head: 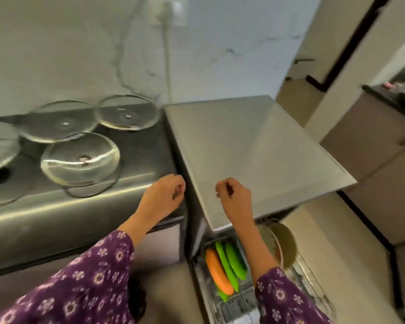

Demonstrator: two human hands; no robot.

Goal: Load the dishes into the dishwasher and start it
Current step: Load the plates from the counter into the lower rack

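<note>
Several green pieces [232, 260], orange piece [218, 268] in dishwasher rack [313, 284], pot [287, 244] alongside

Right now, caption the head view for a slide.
Empty left hand and right hand poised by the dishwasher; its open rack holds colourful dishes, glass lids beside.

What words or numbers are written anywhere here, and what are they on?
No text here can be read.
Dark marks at the front of the silver dishwasher rack: too blurred to read.
The flat grey metal dishwasher top: no writing shows.
</note>
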